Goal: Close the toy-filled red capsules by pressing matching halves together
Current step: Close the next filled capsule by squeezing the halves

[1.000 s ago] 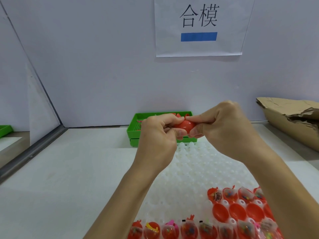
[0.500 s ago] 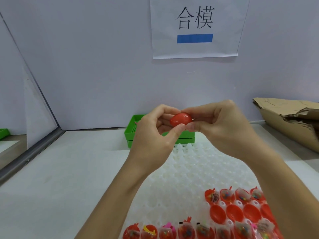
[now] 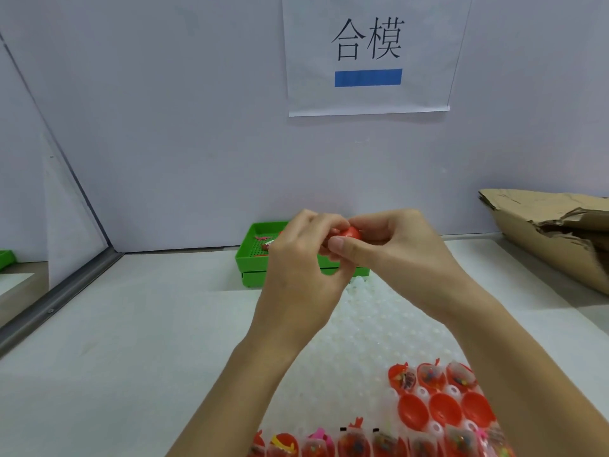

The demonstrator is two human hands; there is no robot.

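- Red capsule [image 3: 350, 233] held up in the air between both hands, above the far end of the white tray, in front of the green basket; only its top curve shows, rest hidden by fingers. Can't tell if the halves are fully seated.
- Left hand [image 3: 298, 272] grasps the capsule from the left, fingers curled over the top of it, back of hand toward camera.
- Right hand [image 3: 392, 255] grasps it from the right, thumb [image 3: 342, 244] across the front of the capsule, other fingers curled behind.
- White dimpled tray [image 3: 372, 328] lies on the table under the forearms, most pockets bare.
- Near right of tray: a row of three toy-filled open halves [image 3: 430, 376], right behind a row of three hollow red halves [image 3: 445, 410].
- Along the bottom edge: a row of more filled halves [image 3: 352, 445], toys in clear wrap, partly cut off by the frame.
- Green basket [image 3: 253, 258] sits at the back by the wall, partly hidden by the hands; a few small reddish bits inside.
- Torn cardboard box [image 3: 547, 239] at far right on the table.
- Paper sign [image 3: 367, 54] on the wall, two black characters over a blue bar.
- White table [image 3: 131, 341] under everything.
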